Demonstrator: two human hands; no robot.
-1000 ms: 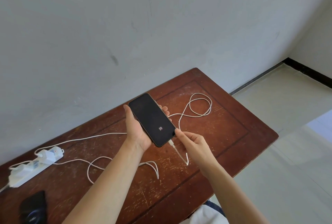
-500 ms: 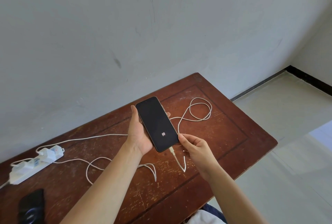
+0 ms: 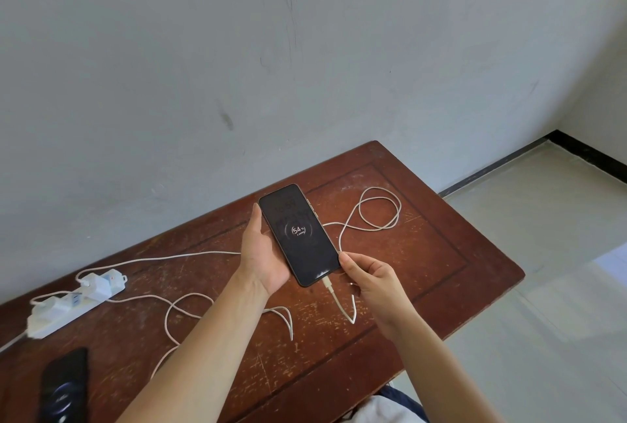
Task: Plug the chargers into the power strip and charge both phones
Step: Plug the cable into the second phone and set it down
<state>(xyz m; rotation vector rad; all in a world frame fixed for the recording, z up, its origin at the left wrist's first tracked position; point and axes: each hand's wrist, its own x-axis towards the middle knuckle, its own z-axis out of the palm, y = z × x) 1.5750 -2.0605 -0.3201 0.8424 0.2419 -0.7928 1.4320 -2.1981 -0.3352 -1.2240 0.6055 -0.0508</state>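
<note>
My left hand (image 3: 261, 254) holds a black phone (image 3: 298, 234) above the table, screen up, showing a 54% charging ring. A white cable (image 3: 339, 304) is plugged into its bottom end. My right hand (image 3: 371, 278) touches the phone's lower right corner with the thumb, fingers curled near the cable. On the left lies a white power strip (image 3: 73, 304) with two white chargers (image 3: 98, 283) plugged in. A second black phone (image 3: 62, 387) lies at the table's lower left, its screen lit.
The brown wooden table (image 3: 441, 253) stands against a grey wall. White cable loops (image 3: 378, 207) lie to the right of the held phone, and more cable (image 3: 190, 310) coils near my left forearm. Tiled floor is to the right.
The phone's screen went from a small charging icon to a 54% ring. My right hand let go of the plug and moved up to the phone's lower right corner.
</note>
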